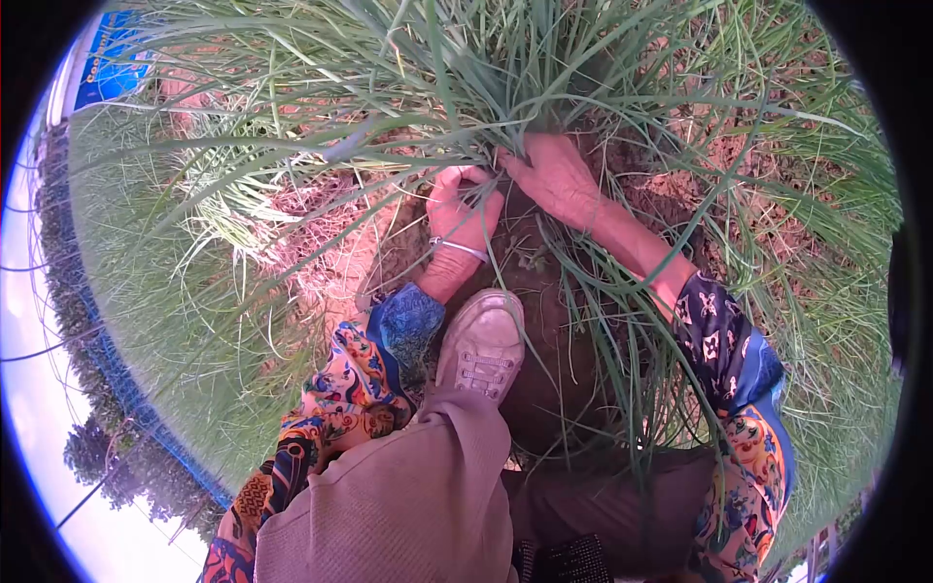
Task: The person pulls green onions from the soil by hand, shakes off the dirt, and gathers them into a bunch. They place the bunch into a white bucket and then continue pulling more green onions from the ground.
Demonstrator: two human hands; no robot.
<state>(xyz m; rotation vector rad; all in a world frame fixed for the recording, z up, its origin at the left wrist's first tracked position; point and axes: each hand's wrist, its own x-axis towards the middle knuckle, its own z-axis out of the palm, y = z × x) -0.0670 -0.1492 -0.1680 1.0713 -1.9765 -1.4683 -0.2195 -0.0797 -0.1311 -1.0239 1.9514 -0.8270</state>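
Note:
Long thin green leaves rise in a dense clump at the top middle, some arching over both wrists. My left hand, with a bracelet at its wrist, is closed at the clump's base, fingers curled around some stalks. To its right, my right hand reaches into the same base. Its thumb points toward the left hand, while the leaves hide its other fingertips. The two hands are close together but apart. Whether the right hand grips anything cannot be seen.
A shoe stands on dark soil below the hands. Loose leaves hang over the soil right of it. Reddish soil shows at the left among more green plants. Blue netting and a blue sign are at the far left.

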